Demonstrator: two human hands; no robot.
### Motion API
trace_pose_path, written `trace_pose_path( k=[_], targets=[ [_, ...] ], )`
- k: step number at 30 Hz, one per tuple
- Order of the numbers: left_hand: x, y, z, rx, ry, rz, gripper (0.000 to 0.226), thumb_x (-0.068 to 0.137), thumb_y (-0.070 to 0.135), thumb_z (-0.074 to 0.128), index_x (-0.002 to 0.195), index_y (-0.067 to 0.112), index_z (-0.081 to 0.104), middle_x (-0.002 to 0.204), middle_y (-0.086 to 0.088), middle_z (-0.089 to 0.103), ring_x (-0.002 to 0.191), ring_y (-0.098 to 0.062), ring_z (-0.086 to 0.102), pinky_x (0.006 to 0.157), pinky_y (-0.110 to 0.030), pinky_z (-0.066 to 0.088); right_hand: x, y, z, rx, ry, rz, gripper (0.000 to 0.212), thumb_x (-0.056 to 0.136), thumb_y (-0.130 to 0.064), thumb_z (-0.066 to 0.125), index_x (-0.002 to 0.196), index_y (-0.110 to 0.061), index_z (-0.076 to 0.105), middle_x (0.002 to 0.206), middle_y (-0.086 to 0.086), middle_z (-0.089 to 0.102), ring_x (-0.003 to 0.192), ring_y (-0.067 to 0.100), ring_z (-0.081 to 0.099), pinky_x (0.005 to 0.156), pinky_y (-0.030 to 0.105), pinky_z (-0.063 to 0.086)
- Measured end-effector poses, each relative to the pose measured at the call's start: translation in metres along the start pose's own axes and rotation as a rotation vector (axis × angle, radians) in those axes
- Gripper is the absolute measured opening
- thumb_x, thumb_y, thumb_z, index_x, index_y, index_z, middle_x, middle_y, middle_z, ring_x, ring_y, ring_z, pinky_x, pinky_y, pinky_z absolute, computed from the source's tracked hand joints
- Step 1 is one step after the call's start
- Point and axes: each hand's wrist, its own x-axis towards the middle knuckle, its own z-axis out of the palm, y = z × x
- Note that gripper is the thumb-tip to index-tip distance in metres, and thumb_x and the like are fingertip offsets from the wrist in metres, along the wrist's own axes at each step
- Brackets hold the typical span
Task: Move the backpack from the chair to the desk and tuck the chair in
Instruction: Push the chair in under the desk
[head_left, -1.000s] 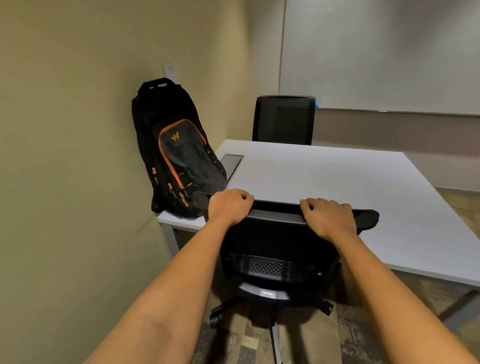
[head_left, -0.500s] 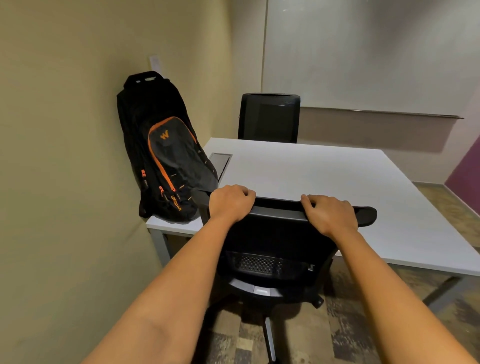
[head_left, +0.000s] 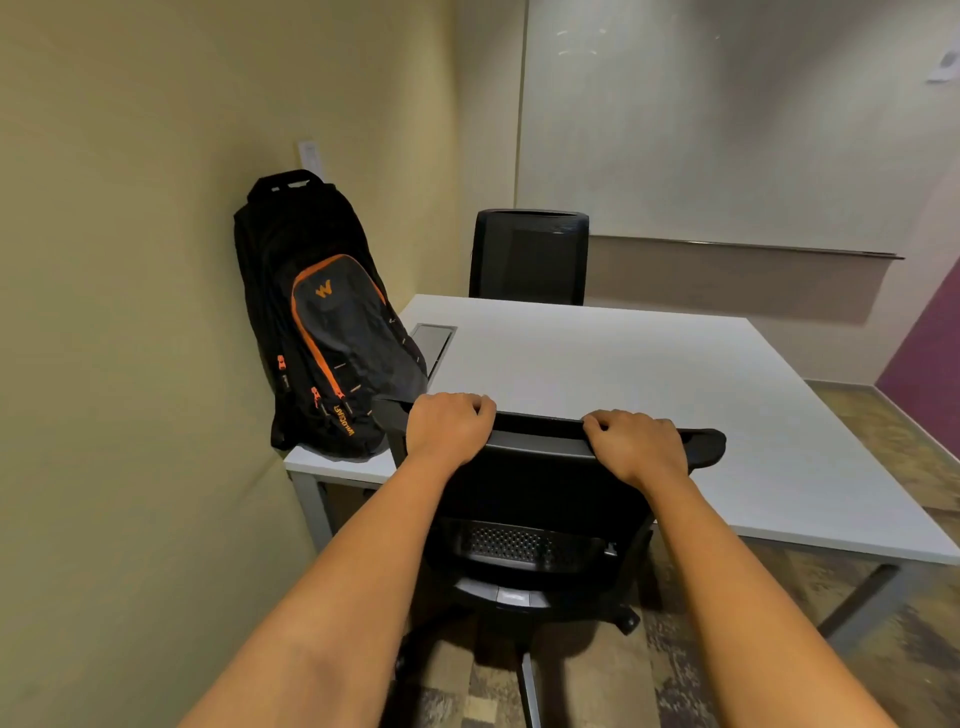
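Note:
A black backpack (head_left: 322, 332) with orange trim stands upright on the near left corner of the white desk (head_left: 623, 374), leaning against the yellow wall. Directly in front of me is a black office chair (head_left: 540, 499), its backrest against the desk's near edge and its seat under the tabletop. My left hand (head_left: 447, 423) grips the top left of the backrest. My right hand (head_left: 636, 441) grips the top right of it. Both hands have their fingers curled over the rim.
A second black chair (head_left: 530, 257) stands at the desk's far side. A grey cable hatch (head_left: 434, 340) is set into the desk beside the backpack. The yellow wall (head_left: 130, 364) runs close on the left; a whiteboard (head_left: 727, 119) hangs behind. Patterned floor shows on the right.
The view has drawn back and lifted a little, showing more of the room on the right. Both hands keep the same grip on the backrest, and the backpack has not moved.

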Motion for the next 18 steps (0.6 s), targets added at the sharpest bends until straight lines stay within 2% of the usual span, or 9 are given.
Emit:
trace_pose_path(
  k=[3,5,7,8,9,11,13,16,18],
  targets=[
    [-0.010,0.004,0.002,0.010,0.051,0.020,0.043,0.093,0.026,0.036,0.053,0.015,0.046,0.044,0.001,0.039,0.047,-0.021,0.039,0.044,-0.029,0.014,-0.006,0.002,-0.002,-0.013,-0.011,-0.010,0.048,0.098,-0.036,0.019,0.114,-0.026,0.063,0.114,0.005,0.067,0.097,0.027,0.057,0.090,0.039,0.034],
    [-0.016,0.006,0.003,0.011,0.076,0.034,0.040,0.092,0.025,0.038,0.058,0.012,0.055,0.051,-0.002,0.051,0.055,-0.024,0.048,0.047,-0.030,0.022,-0.010,0.003,-0.003,-0.022,-0.018,-0.017,0.049,0.098,-0.034,0.017,0.114,-0.023,0.062,0.116,0.006,0.066,0.100,0.027,0.057,0.090,0.039,0.033],
    [-0.023,0.005,0.004,0.015,0.067,0.073,0.037,0.094,0.025,0.037,0.083,0.016,0.072,0.083,-0.001,0.072,0.080,-0.023,0.062,0.068,-0.030,0.040,-0.015,0.002,-0.003,-0.028,-0.032,-0.022,0.049,0.099,-0.031,0.016,0.112,-0.020,0.061,0.117,0.007,0.065,0.101,0.027,0.056,0.092,0.039,0.033],
    [-0.027,0.004,0.005,0.002,0.056,0.084,0.037,0.095,0.026,0.036,0.103,0.019,0.072,0.106,0.001,0.072,0.099,-0.019,0.062,0.084,-0.031,0.041,-0.017,0.001,-0.003,-0.029,-0.037,-0.022,0.048,0.099,-0.031,0.016,0.111,-0.018,0.060,0.117,0.008,0.065,0.102,0.028,0.056,0.092,0.039,0.032],
    [-0.031,0.003,0.004,-0.010,0.031,0.085,0.039,0.096,0.026,0.035,0.118,0.021,0.066,0.124,0.001,0.065,0.114,-0.016,0.056,0.096,-0.032,0.037,-0.020,0.001,-0.004,-0.026,-0.038,-0.020,0.046,0.099,-0.030,0.016,0.108,-0.017,0.059,0.116,0.008,0.064,0.102,0.028,0.055,0.093,0.040,0.032],
    [-0.039,0.003,0.003,-0.005,-0.027,0.077,0.042,0.098,0.028,0.031,0.135,0.022,0.052,0.142,0.000,0.049,0.132,-0.015,0.041,0.105,-0.034,0.028,-0.026,0.000,-0.004,-0.014,-0.030,-0.005,0.043,0.098,-0.027,0.017,0.105,-0.015,0.058,0.116,0.009,0.063,0.104,0.029,0.054,0.093,0.040,0.032],
    [-0.045,0.004,0.000,0.012,-0.059,0.084,0.044,0.100,0.029,0.028,0.140,0.021,0.044,0.148,0.000,0.041,0.138,-0.016,0.031,0.109,-0.034,0.023,-0.032,-0.001,-0.004,-0.009,-0.015,0.000,0.042,0.099,-0.026,0.019,0.108,-0.014,0.058,0.120,0.008,0.062,0.109,0.029,0.053,0.095,0.040,0.033],
    [-0.057,0.006,-0.003,-0.013,-0.030,0.100,0.043,0.102,0.029,0.027,0.139,0.018,0.046,0.147,-0.002,0.043,0.136,-0.016,0.034,0.112,-0.033,0.019,-0.043,0.000,-0.003,0.004,0.018,-0.032,0.044,0.101,-0.029,0.019,0.116,-0.013,0.057,0.128,0.007,0.059,0.116,0.028,0.051,0.096,0.038,0.036],
    [-0.067,0.007,-0.002,-0.022,-0.007,0.098,0.044,0.102,0.033,0.027,0.139,0.018,0.045,0.146,-0.002,0.044,0.136,-0.015,0.034,0.115,-0.034,0.015,-0.051,0.001,-0.001,0.052,0.039,-0.051,0.047,0.103,-0.033,0.019,0.126,-0.012,0.054,0.135,0.006,0.055,0.123,0.026,0.048,0.102,0.037,0.034]
  ],
)
